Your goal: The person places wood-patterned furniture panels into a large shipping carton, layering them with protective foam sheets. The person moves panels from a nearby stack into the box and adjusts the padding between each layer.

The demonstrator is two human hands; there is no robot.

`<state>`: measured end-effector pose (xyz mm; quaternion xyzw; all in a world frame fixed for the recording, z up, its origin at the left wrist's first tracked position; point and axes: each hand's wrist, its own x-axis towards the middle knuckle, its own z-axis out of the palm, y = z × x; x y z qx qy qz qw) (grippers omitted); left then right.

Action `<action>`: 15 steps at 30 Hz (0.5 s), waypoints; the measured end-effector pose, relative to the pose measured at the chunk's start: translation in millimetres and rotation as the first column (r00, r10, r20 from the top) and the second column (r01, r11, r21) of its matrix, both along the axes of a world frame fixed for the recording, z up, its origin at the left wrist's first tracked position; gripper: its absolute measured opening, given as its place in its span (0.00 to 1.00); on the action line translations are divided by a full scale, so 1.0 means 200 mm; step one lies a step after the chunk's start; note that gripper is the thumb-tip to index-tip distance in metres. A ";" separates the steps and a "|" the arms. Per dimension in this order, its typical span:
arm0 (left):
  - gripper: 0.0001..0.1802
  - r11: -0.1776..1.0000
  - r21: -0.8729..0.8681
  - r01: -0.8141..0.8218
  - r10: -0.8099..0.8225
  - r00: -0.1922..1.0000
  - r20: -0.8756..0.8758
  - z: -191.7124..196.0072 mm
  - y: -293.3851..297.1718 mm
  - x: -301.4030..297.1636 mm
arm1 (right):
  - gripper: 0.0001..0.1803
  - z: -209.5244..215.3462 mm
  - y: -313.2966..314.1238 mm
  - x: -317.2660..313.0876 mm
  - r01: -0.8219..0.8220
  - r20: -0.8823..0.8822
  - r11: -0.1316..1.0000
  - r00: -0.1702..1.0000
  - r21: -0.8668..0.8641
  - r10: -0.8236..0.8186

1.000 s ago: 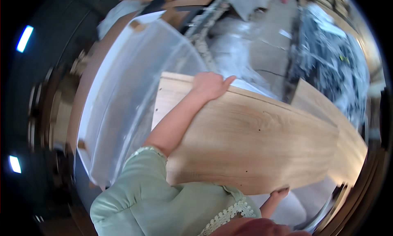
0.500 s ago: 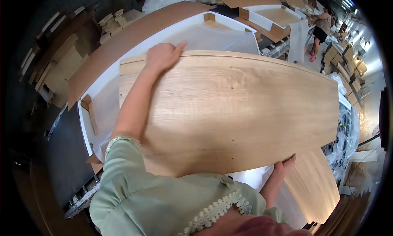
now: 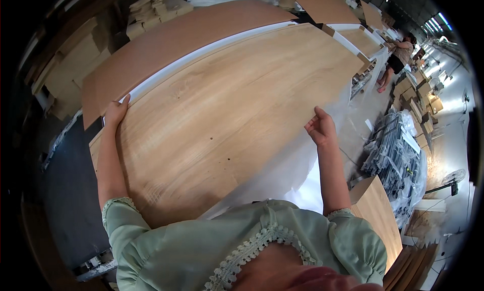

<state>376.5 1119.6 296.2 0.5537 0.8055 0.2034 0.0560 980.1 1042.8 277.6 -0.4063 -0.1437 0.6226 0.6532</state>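
Note:
A broad, light wood-grain panel (image 3: pixel 242 94) with small dark holes lies slanted across the view, over the white-edged open carton. My left hand (image 3: pixel 117 113) is closed around its far left edge, the thumb up and the other fingers partly hidden. Beside the panel's near right edge is my right hand (image 3: pixel 322 128), its fingers loosely curled, the thumb apart and nothing visible in it. Under that edge spreads a cloudy sheet of packing film (image 3: pixel 282 172).
A brown cardboard flap (image 3: pixel 186 31) rises behind the panel. Another wood-grain board (image 3: pixel 381 215) stands at lower right, near a plastic-wrapped bundle (image 3: pixel 396 144). A dark table surface (image 3: pixel 70 190) lies to the left. A person (image 3: pixel 398 56) works at the far right.
The panel has moved away from me and lies flatter over the carton. My left hand has shifted left and down along it; my right hand has come up from under its near edge.

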 end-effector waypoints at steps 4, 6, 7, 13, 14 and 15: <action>0.38 0.998 0.029 -0.050 0.050 0.999 -0.021 -0.10 0.11 -0.23 | 0.10 0.01 0.14 -0.20 -0.061 0.013 0.997 0.998 -0.044 0.062; 0.39 0.999 -0.008 -0.036 0.035 0.998 -0.056 -0.15 0.22 -0.34 | 0.12 -0.05 0.23 -0.23 -0.062 0.063 0.992 0.996 -0.113 0.069; 0.39 0.999 -0.030 -0.031 0.029 0.997 -0.074 -0.16 0.26 -0.34 | 0.13 -0.06 0.27 -0.26 -0.062 0.086 0.986 0.993 -0.152 0.076; 0.41 1.000 0.020 0.014 -0.014 1.000 0.011 -0.39 0.57 -0.41 | 0.19 -0.07 0.45 -0.32 0.007 0.104 0.977 0.994 -0.211 0.015; 0.41 1.000 -0.011 0.011 -0.011 1.000 0.024 -0.42 0.61 -0.39 | 0.19 -0.08 0.49 -0.32 0.018 0.099 0.975 0.995 -0.221 0.004; 0.41 0.999 -0.041 0.008 -0.007 0.999 0.038 -0.44 0.68 -0.37 | 0.19 -0.08 0.52 -0.31 0.028 0.094 0.973 0.996 -0.230 -0.006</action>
